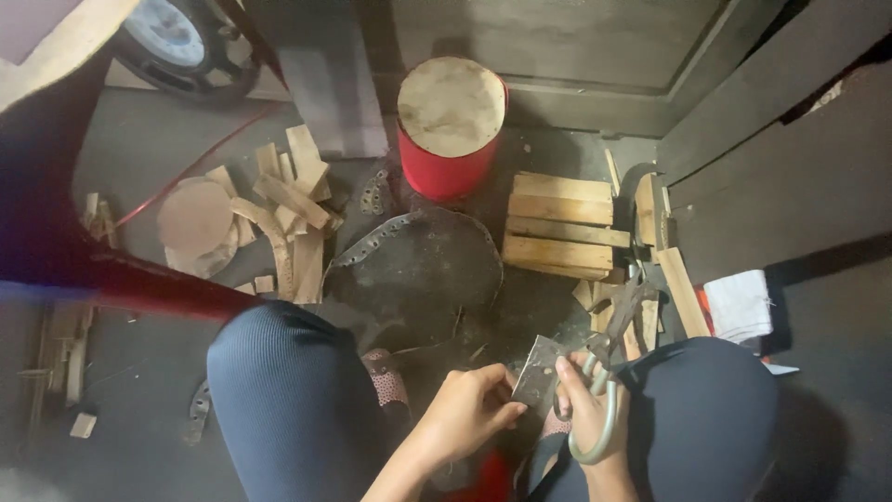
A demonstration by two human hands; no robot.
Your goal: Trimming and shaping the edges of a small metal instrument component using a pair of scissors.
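The bottom edge cuts off both forearms. The left hand (469,409) covers the near corner of the small grey metal piece (537,374). The shears (609,372) have blades lost in dark clutter, so their opening cannot be told. The wheel (177,42) runs off the top edge. A blurred red chair leg (139,279) hides floor behind it.

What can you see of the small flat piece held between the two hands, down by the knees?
The flat piece is a small, thin, dull grey sheet, roughly four-sided with straight edges; it looks like metal or stiff leather, but I cannot tell which. It is tilted, its top corner pointing up and away. The left hand pinches its lower left edge. The right hand, gripping the pale looped handles of large shears, is against its right side. Whether the blades touch it is unclear.
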